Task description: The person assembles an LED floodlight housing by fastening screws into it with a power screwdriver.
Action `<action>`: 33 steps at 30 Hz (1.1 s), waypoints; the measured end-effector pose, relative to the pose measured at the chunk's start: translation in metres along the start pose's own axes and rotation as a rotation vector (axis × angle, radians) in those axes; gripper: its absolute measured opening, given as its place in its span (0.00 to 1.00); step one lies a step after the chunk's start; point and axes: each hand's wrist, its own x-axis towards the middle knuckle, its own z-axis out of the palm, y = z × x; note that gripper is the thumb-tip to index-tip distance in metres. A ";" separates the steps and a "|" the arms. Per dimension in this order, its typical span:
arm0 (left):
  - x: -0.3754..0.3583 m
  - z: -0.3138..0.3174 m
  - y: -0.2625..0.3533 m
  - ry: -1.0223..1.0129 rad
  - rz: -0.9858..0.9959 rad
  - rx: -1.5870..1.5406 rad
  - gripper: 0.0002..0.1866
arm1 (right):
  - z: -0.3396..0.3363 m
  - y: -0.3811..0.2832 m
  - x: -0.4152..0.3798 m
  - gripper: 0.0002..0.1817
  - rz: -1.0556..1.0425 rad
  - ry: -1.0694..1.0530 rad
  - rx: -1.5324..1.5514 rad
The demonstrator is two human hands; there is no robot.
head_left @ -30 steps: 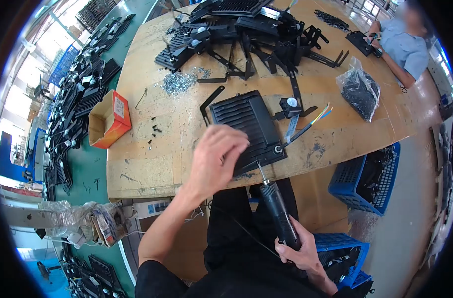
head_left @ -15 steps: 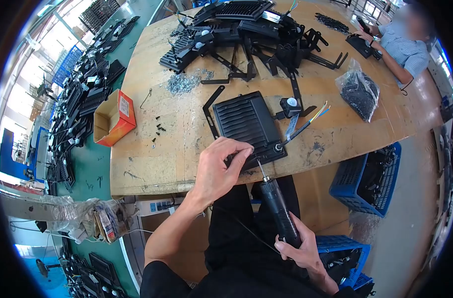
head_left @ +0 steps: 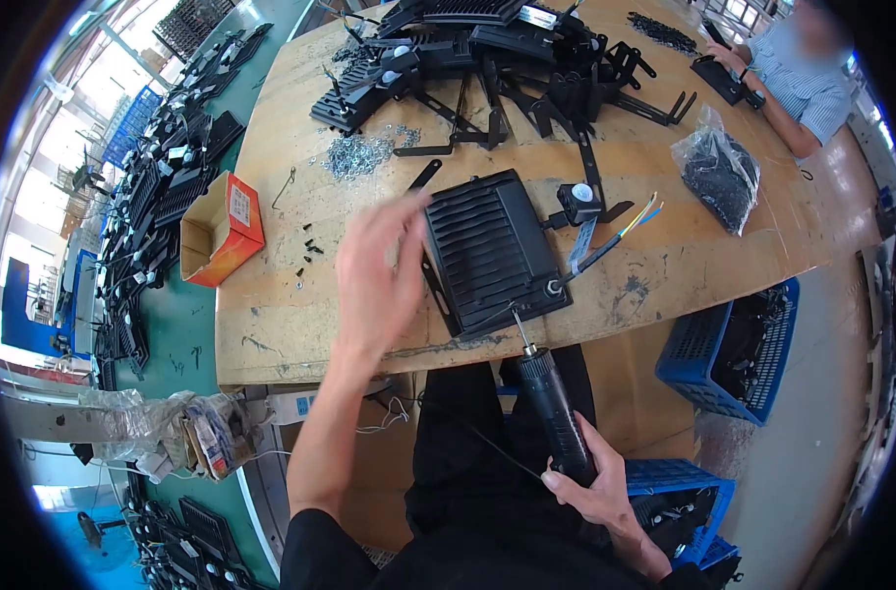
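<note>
the black electric screwdriver (head_left: 556, 408) is gripped in the right hand (head_left: 602, 489), its bit pointed at the near edge of the finned floodlight housing (head_left: 487, 241), which is laid flat on the wooden surface (head_left: 281, 329). the left hand (head_left: 377, 270) is blurred and is seen beside the housing's left edge; whether it is open or closed cannot be told. a motion sensor (head_left: 579, 200) is placed at the housing's right side. loose black screws (head_left: 312, 248) are scattered between the orange box (head_left: 241, 236) and the left hand.
</note>
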 end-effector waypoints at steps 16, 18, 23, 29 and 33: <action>0.059 0.050 -0.023 -0.153 0.081 0.226 0.09 | -0.004 0.015 -0.006 0.47 0.110 0.034 0.035; 0.055 0.063 -0.031 -0.233 0.085 0.323 0.08 | -0.006 0.019 -0.004 0.47 0.088 0.029 0.030; 0.042 0.078 -0.034 -0.209 0.019 0.267 0.12 | -0.009 0.016 -0.003 0.47 0.060 0.016 -0.002; 0.044 0.070 -0.023 -0.469 0.225 0.196 0.24 | -0.008 0.009 -0.004 0.47 0.055 0.004 -0.043; 0.045 0.069 -0.023 -0.611 0.284 0.230 0.24 | -0.010 -0.009 -0.008 0.41 0.264 -0.114 0.390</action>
